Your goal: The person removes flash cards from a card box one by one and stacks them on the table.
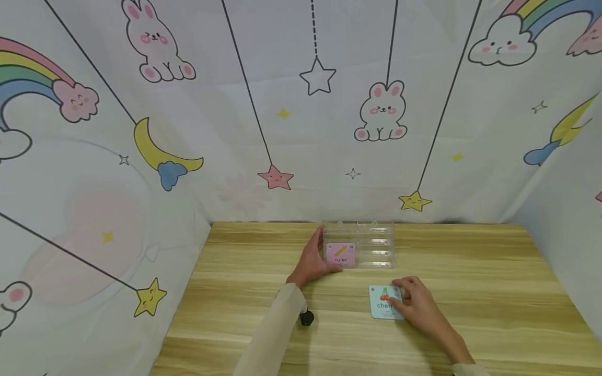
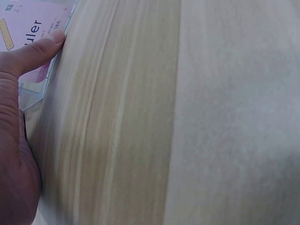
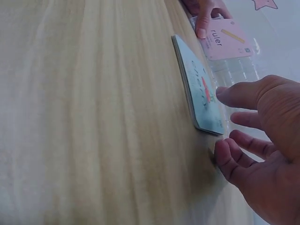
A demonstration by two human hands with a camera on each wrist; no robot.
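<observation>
My left hand [image 1: 314,261] grips the left side of a clear plastic compartment box [image 1: 376,251], with the thumb at its lower front edge. A pink "ruler" card [image 1: 340,251] sits in the box's left column. In the left wrist view that thumb [image 2: 47,44] overlaps the card's corner. To the right and nearer, a light-blue "cherry" card [image 1: 382,308] tops a thin stack of cards. My right hand [image 1: 420,308] is over the stack's right side, thumb above the picture. In the right wrist view its fingers [image 3: 248,140] are spread and loosely bent beside the stack; contact is unclear.
The box stands at the back of a wood-grain table [image 1: 235,292], near a white cloth backdrop [image 1: 310,136] printed with rabbits, stars and rainbows. A small black object [image 1: 307,318] is at the left sleeve's cuff [image 1: 289,303].
</observation>
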